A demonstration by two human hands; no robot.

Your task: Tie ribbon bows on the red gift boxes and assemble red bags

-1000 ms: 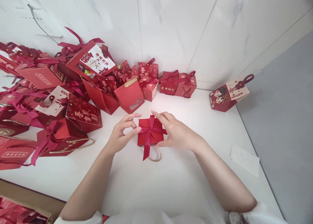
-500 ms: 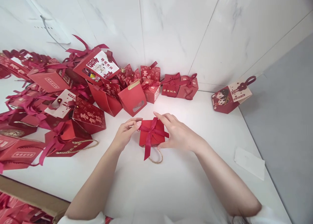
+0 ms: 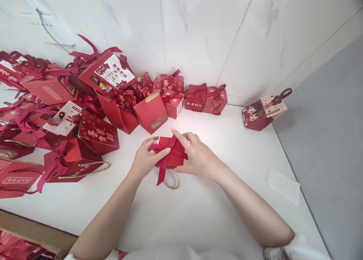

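Box (image 3: 175, 162) sits on the table (image 3: 232, 146) btwn both hands, prob. light, stiff but crushable card, w/ a soft, slippery ribbon (image 3: 162, 172) on top, so best gripped by its side walls. R hand (image 3: 195, 154) cups the right side, fingers spread; L hand (image 3: 145, 158) lays its thumb over the ribbon, can't tell if it's pinching. Vs. half a sec ago, L thumb's slid from the left edge in twd the ribbon's middle!

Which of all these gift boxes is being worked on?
The small red box between the left hand and right hand, ribbon across its top; no hand touches the other boxes.
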